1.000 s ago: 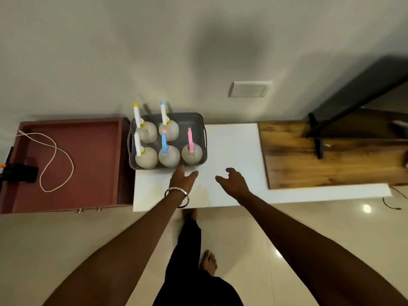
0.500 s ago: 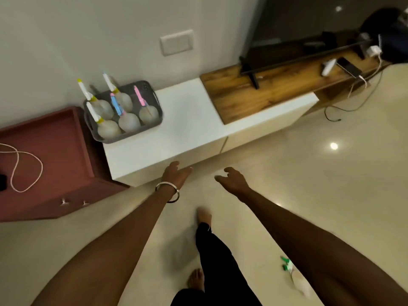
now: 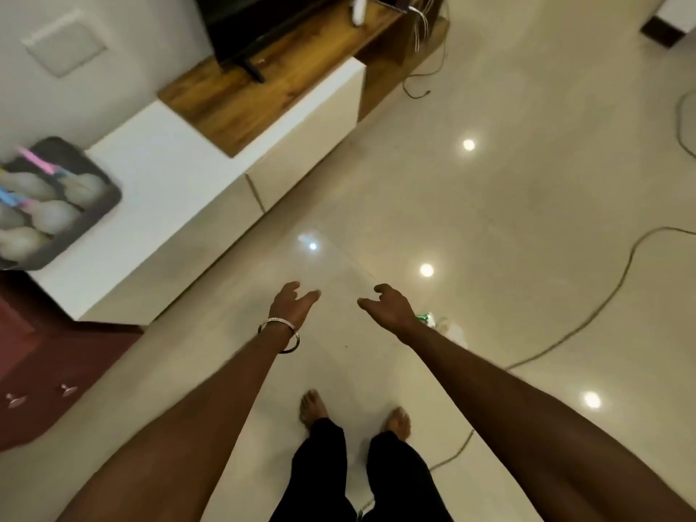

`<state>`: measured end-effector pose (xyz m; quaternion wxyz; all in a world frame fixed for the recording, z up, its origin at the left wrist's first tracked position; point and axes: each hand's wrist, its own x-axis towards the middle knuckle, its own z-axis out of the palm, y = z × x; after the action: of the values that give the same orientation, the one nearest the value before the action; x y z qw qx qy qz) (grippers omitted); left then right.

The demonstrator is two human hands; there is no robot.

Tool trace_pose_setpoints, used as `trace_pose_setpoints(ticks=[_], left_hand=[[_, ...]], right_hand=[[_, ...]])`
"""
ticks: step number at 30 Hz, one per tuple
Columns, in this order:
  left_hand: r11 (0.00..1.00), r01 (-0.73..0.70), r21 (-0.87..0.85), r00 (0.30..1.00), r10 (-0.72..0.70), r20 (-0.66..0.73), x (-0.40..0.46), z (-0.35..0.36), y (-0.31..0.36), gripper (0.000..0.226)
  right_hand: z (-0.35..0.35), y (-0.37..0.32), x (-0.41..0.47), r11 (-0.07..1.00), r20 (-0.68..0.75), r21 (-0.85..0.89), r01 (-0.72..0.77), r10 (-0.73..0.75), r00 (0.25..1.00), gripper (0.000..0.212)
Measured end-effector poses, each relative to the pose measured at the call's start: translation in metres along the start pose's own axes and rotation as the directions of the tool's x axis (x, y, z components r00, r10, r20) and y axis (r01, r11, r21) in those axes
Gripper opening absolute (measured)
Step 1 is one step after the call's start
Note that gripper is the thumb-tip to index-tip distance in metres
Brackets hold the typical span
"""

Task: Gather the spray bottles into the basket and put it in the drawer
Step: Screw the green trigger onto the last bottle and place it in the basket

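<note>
both hands (image 3: 293,307) empty above floor (image 3: 489,220)

No legible text, labels, brands or numbers anywhere. Spray bottles (image 3: 45,216) in basket (image 3: 109,190) are blurred; any markings unreadable.

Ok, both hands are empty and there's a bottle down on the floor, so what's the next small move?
Probably lower the right hand to the spray bottle lying on the floor just beyond its wrist and grip it. That bottle is outside the basket, which sits on the white cabinet already holding several bottles. The left hand also holds nothing, but it is farther away.
</note>
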<state>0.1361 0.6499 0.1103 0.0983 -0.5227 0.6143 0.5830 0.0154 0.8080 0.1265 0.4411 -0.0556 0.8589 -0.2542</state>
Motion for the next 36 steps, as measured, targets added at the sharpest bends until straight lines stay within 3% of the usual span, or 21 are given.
trace_pose_setpoints(ticks=[12,19,28,32,35,36], left_hand=[[0.989,0.004,0.147,0.979,-0.035,0.203,-0.017,0.26,-0.01,0.06],[0.978,0.053,0.2,0.946,-0.113,0.303,0.027,0.371,-0.021,0.062],[0.96,0.034,0.278,0.925,-0.136,0.354,0.182,0.487,-0.089,0.059],[0.962,0.028,0.273,0.933,-0.123,0.338,0.25,0.533,-0.128,0.031],[0.97,0.058,0.237,0.941,-0.132,0.312,0.296,0.566,-0.161,0.049],[0.97,0.062,0.236,0.94,-0.136,0.312,0.307,0.575,-0.17,0.045]], right_hand=[[-0.125,0.247,-0.004,0.963,-0.095,0.186,-0.195,0.215,0.972,0.064],[-0.152,0.329,0.05,0.892,-0.073,0.298,-0.34,0.376,0.924,0.066],[-0.108,0.415,0.21,0.822,-0.077,0.426,-0.377,0.448,0.891,0.059],[-0.063,0.462,0.277,0.787,-0.068,0.452,-0.42,0.501,0.863,0.058],[-0.032,0.5,0.321,0.755,-0.071,0.477,-0.45,0.543,0.837,0.059],[-0.025,0.509,0.33,0.74,-0.07,0.49,-0.46,0.56,0.826,0.059]])
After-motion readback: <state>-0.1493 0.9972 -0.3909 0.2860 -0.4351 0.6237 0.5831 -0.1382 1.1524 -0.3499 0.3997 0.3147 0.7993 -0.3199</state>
